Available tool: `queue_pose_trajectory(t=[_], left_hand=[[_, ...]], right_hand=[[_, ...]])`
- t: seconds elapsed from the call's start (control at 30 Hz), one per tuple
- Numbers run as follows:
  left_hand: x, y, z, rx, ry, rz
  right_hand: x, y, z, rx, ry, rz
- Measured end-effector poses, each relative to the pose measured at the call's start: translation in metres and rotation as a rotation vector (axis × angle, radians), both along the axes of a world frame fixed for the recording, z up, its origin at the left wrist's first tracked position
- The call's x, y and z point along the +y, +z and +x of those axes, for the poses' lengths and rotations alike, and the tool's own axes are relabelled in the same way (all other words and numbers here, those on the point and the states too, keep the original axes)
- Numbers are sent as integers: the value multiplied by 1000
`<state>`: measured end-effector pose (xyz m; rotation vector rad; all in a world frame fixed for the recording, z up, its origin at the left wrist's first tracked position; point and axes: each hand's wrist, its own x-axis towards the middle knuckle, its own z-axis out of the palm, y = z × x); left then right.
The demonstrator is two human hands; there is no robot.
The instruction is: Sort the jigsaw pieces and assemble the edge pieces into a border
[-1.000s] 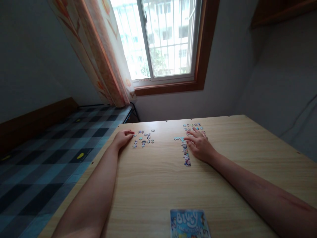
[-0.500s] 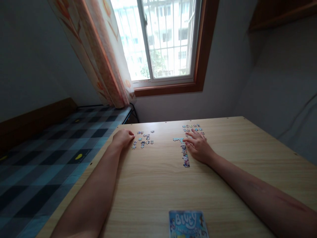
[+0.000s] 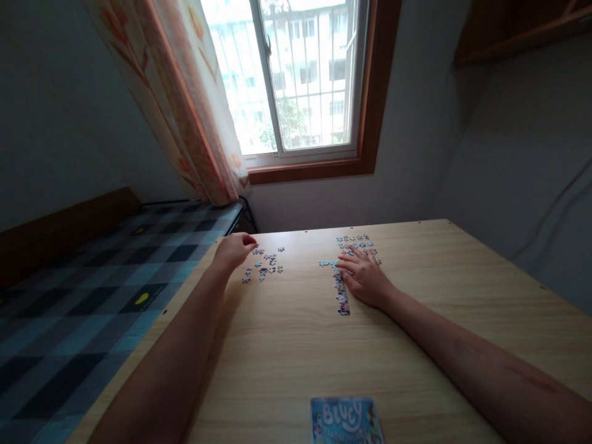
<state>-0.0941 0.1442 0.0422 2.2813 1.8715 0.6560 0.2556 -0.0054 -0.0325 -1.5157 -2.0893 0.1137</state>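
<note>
My left hand (image 3: 235, 250) is at the far left of the table, thumb and fingers pinched together just above the edge of a loose group of jigsaw puzzle pieces (image 3: 272, 262). Whatever is in the pinch is too small to make out. My right hand (image 3: 365, 274) rests with fingers spread over a joined strip of puzzle (image 3: 342, 300), covering part of it. A short light-blue row of joined pieces (image 3: 327, 264) runs left from the strip's top. Behind my right fingers lie more loose puzzle pieces (image 3: 354, 238), some hidden by the hand.
A blue box marked "Bluey" (image 3: 346, 420) lies near the table's front edge. The wooden table (image 3: 277, 345) has a bed with a checked cover (image 3: 92, 296) along its left. Beyond stand a window (image 3: 314, 92) and a flowered curtain (image 3: 171, 105).
My left hand has risen slightly and shifted away from me, still pinched. My right hand stays over the puzzle, its fingers slightly shifted. The whole view has moved a little.
</note>
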Motion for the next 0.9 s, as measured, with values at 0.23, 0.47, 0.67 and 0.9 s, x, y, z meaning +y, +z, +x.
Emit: queue_pose_trajectory(t=[0.23,0.47,0.67,0.9], left_hand=[[-48,-32,111,-184,-369,-40],[-61,-59,135,-155,-327,-19],[-60,-58,138,-90,-337,9],[-60,-58,139,-36,-347,40]], right_hand=[[1,0,-2,-33,25,-1],[1,4,-4,-59,67,-25],[0,5,-5,-46,94,-32],[0,7,-5,-50,101,-33]])
